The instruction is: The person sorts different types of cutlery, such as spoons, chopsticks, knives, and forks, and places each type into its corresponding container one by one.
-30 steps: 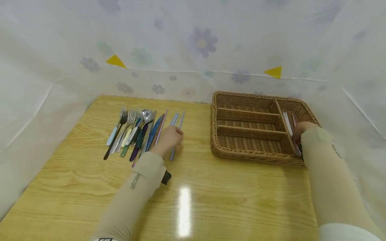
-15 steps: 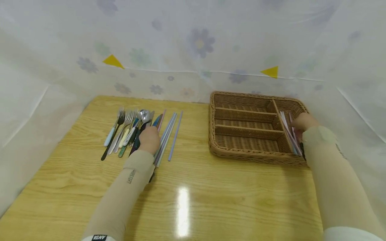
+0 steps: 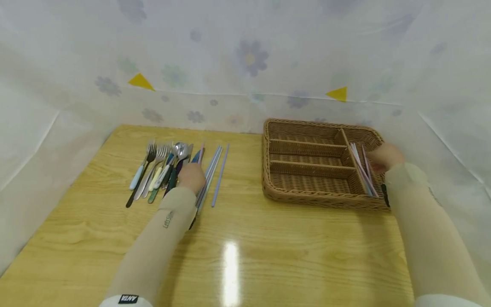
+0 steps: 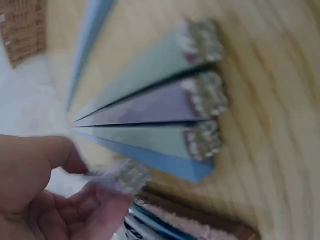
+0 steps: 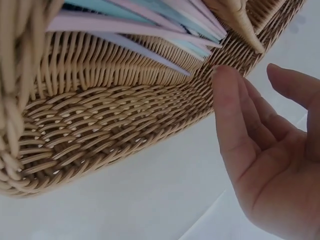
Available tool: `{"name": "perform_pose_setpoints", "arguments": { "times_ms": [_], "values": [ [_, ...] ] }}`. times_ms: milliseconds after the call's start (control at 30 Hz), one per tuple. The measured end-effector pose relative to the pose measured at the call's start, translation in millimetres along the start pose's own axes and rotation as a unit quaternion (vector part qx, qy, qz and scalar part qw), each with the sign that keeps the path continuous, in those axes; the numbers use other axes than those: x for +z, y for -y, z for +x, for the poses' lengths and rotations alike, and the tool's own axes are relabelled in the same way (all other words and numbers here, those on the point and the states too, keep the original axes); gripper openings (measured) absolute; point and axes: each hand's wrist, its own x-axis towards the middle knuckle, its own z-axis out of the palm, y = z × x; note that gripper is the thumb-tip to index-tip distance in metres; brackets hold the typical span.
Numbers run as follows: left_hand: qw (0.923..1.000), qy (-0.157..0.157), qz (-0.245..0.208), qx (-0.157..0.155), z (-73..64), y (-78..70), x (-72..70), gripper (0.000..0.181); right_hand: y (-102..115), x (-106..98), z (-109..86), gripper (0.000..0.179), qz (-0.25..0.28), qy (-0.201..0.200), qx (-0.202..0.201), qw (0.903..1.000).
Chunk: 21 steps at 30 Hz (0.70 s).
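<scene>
My left hand (image 3: 192, 176) pinches a pinkish chopstick (image 4: 131, 176) between thumb and fingers, raised off the table among the cutlery. Beside it on the right lie several pale green, purple and blue chopsticks (image 4: 155, 112), and one bluish-purple chopstick (image 3: 220, 175) lies apart. My right hand (image 5: 270, 145) is at the right-hand compartment of a brown wicker basket (image 3: 268, 187), fingers extended, thumb apart, holding nothing. Inside that compartment, pink, white and light-blue chopsticks (image 5: 135, 25) lie in a loose bundle along the divider.
Left of the chopsticks, forks (image 3: 152, 153), spoons (image 3: 182, 150) and knives lie side by side on the wooden table (image 3: 291, 251). Three further basket compartments stretch to the left of the chopstick one. A flowered white sheet (image 3: 215, 55) hangs behind the table.
My left hand has moved left from the loose chopsticks and now lifts a pinkish one. My right hand has risen from the chopsticks in the basket.
</scene>
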Motion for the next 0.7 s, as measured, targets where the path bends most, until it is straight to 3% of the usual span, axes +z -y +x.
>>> {"name": "perform_pose_setpoints", "arguments": {
  "times_ms": [167,300,500,700],
  "values": [
    [0.9969,0.027,-0.065,0.034,-1.1,1.1,-3.9,0.024,-12,-2,-0.4,0.036,0.002,-0.025,-0.002,0.9997],
    [0.992,0.047,-0.114,0.027,-3.9,-1.3,-4.3,0.032,-15,-1,-0.2,0.036,-0.007,-0.026,-0.003,0.9996],
    [0.9917,0.03,-0.122,0.026,-6.9,-1.2,-0.4,0.032,-13,1,-1.6,0.037,-0.005,-0.025,-0.004,0.9997],
    [0.9949,0.023,-0.097,0.019,-10.4,-2.4,4.4,0.023,-12,3,-3.7,0.037,0.003,-0.031,0.002,0.9995]
  ]
}}
